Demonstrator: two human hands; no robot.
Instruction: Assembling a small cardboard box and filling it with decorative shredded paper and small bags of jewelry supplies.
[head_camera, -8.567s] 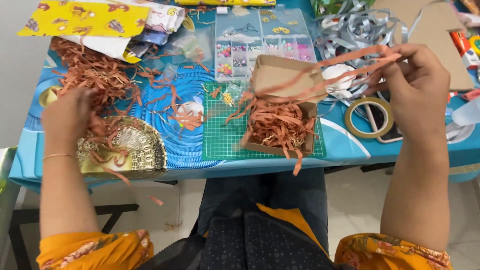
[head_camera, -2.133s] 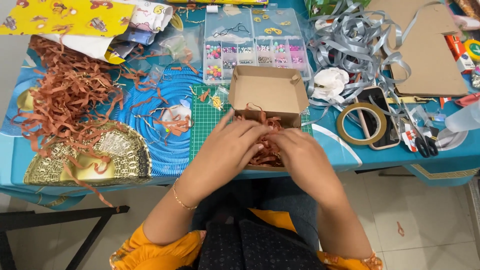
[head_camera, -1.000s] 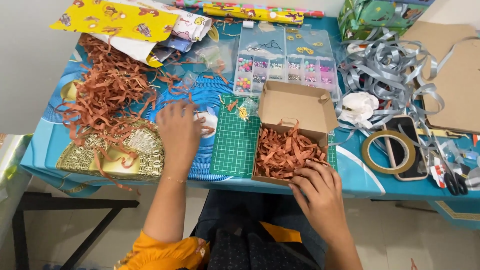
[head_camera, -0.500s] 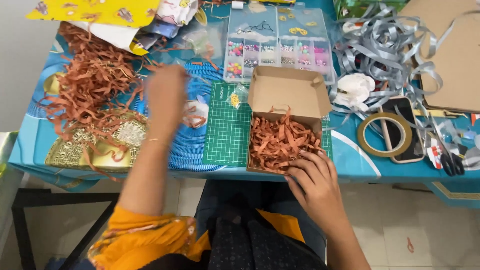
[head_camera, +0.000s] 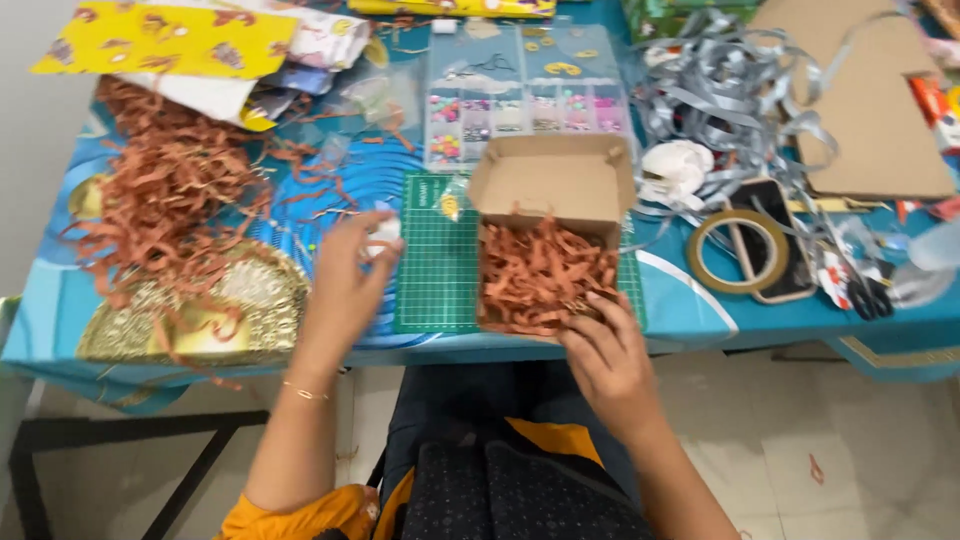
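Observation:
An open cardboard box (head_camera: 552, 182) stands on a green cutting mat (head_camera: 433, 270), filled with brown paper shreds (head_camera: 535, 275). My right hand (head_camera: 603, 355) rests on the box's near edge, fingertips touching the shreds. My left hand (head_camera: 345, 282) hovers left of the mat, fingers closed around a small white thing (head_camera: 385, 229) whose kind I cannot tell. A big heap of the same brown shreds (head_camera: 165, 205) lies at the table's left, partly over a gold paper plate (head_camera: 255, 310).
A clear bead organiser (head_camera: 525, 95) sits behind the box. Grey ribbon tangle (head_camera: 720, 75), a tape roll (head_camera: 738, 250), a phone, scissors (head_camera: 860, 290) and flat cardboard (head_camera: 865, 100) fill the right side. Patterned wrapping paper (head_camera: 170, 40) lies at the back left.
My left hand has come back from the shred heap towards the mat and now holds a small white thing. My right hand has stayed at the box's near edge.

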